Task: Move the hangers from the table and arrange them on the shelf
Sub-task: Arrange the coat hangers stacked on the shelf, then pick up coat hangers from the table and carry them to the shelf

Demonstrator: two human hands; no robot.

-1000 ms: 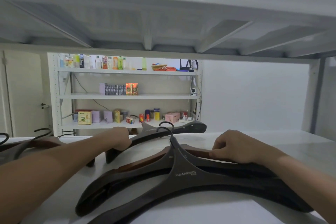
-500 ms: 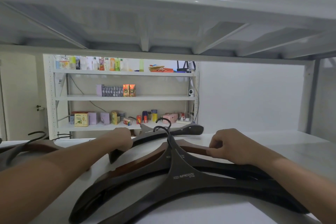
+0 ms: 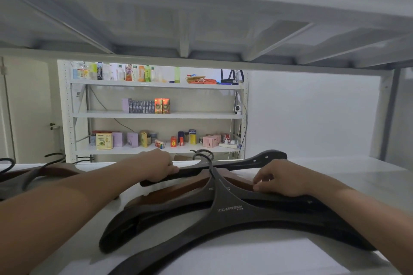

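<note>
While both arms reach fwd under the white upper board (image 3: 201, 13), the left hand (image 3: 156, 168) has its fingers (image 3: 172, 169) curled round the near end of the far black hanger (image 3: 245, 162), gripping it. That hanger runs from those fingers off to the right, its other end well beyond the right hand, and it lies on the white shelf surface (image 3: 346, 169).

Right hand (image 3: 281, 179) sits palm down w/ fingers (image 3: 260, 185) bent, tips pressing on the brown hanger (image 3: 178, 190); whether the thumb pinches it can't be told. Brown hanger lies just under and nearer than the far black one, its arm stretching left from the right fingertips toward the left wrist.

Two more dark hangers overlap nearer than both sets of fingers: a front hanger (image 3: 230, 210) w/ white lettering, on top, and a second dark hanger (image 3: 138, 219) beneath it, its left end below the left forearm. Their hooks (image 3: 203, 154) bunch up btwn the two hands, approx level w/ the left fingertips.

Left of the left hand, well apart, a further pile of hangers (image 3: 40, 174) w/ black hooks lies on the same surface.

Beyond the fingers, across the room, a white rack (image 3: 156, 115) carries bottles, boxes and cartons; right of it a plain white wall (image 3: 312, 114).
</note>
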